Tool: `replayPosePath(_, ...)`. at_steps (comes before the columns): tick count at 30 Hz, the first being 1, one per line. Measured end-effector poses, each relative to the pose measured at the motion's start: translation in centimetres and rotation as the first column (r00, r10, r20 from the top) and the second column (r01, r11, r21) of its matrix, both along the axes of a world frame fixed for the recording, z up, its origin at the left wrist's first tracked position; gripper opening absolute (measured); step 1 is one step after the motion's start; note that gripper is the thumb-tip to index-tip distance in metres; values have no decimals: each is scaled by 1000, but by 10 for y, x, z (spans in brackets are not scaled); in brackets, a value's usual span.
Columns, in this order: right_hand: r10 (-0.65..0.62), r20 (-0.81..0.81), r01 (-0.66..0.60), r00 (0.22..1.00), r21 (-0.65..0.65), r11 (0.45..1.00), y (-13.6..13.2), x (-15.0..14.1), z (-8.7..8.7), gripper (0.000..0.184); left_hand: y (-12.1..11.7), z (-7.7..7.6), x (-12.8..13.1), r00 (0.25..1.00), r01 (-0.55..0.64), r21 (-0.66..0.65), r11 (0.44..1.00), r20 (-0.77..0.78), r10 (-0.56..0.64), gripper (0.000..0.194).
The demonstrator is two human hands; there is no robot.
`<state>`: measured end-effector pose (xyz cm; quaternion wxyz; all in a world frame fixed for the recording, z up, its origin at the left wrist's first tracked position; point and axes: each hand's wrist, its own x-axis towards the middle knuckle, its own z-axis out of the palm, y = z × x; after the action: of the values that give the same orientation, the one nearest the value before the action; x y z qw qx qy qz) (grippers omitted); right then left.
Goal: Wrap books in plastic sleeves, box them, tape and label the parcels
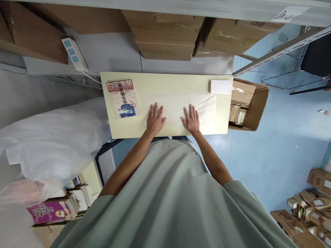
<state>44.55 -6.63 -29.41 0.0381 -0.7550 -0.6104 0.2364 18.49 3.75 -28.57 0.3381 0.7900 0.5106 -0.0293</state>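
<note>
A thin, translucent whitish sheet (173, 106) is spread over the pale yellow table (160, 82), with creases toward its right end. My left hand (155, 119) lies flat on the left part of the sheet, fingers stretched out and nothing held. Farther right, my right hand (191, 119) also presses flat on it with the fingers spread. Left of the hands, and apart from them, a paperback book (123, 99) with a red and cream cover lies at a slight tilt. A small white box or stack of cards (220, 86) rests at the table's far right corner.
Cardboard boxes (168, 34) stand on the shelf behind the table, beside a white power strip (74, 55). An open carton (260, 105) adjoins the table's right edge. Large white plastic wrapping (59, 137) bulges at left, above stacked books (51, 210). More cartons (292, 224) sit at lower right.
</note>
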Motion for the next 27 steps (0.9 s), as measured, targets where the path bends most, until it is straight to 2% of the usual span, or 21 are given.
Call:
replayPosePath(3,-91,116,94,989,-19,995,-15,31,-2,79,2,-2,-8,1000,12,-12,1000,-10,-12,83)
replayPosePath(6,-90,123,94,988,-28,995,-26,58,2,80,6,-3,-12,999,13,-30,999,31,-12,84)
replayPosePath(9,-76,95,79,993,-25,997,-27,63,7,80,10,-3,-17,992,-60,-30,998,112,63,78)
replayPosePath(11,-68,72,68,995,-6,998,-21,51,9,82,12,0,-25,975,-149,-14,989,164,149,70)
replayPosePath(14,-7,-9,7,1000,44,999,-2,12,13,83,17,10,-51,939,-284,23,958,206,274,62)
replayPosePath(19,227,-225,-209,948,101,973,45,-91,21,84,33,26,-112,880,-462,98,881,169,443,63)
replayPosePath(23,339,-373,-320,864,113,941,81,-174,21,84,49,22,-153,834,-552,130,824,91,544,62)
replayPosePath(27,276,-436,-276,857,63,959,99,-233,12,87,62,12,-175,754,-650,90,754,-40,655,66)
